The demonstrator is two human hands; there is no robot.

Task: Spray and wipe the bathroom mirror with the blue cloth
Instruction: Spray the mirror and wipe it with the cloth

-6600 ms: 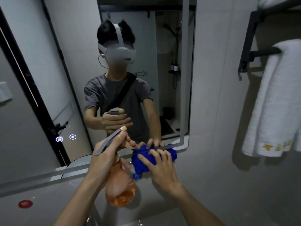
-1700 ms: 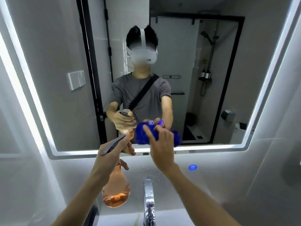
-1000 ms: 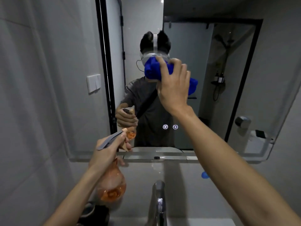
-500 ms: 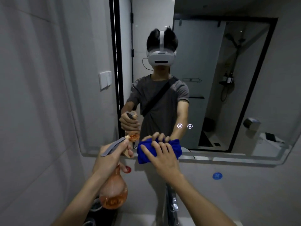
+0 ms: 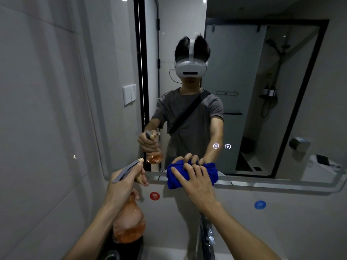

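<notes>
The bathroom mirror [image 5: 244,72] fills the wall ahead and reflects a person wearing a white headset. My right hand [image 5: 197,180] presses the bunched blue cloth [image 5: 174,177] against the mirror's bottom edge, near its lower left. My left hand [image 5: 124,184] grips the neck of an orange spray bottle [image 5: 129,226] with a grey trigger, held just left of the cloth, its nozzle toward the glass.
A chrome faucet [image 5: 206,235] rises below my right forearm. A red sticker [image 5: 154,196] and a blue sticker [image 5: 260,205] sit on the wall under the mirror. Two lit touch icons [image 5: 222,146] glow on the glass. A grey tiled wall [image 5: 47,109] stands close on the left.
My right hand brought the cloth down from high on the glass to the bottom edge, then slid it slightly right. The spray bottle stays in my left hand.
</notes>
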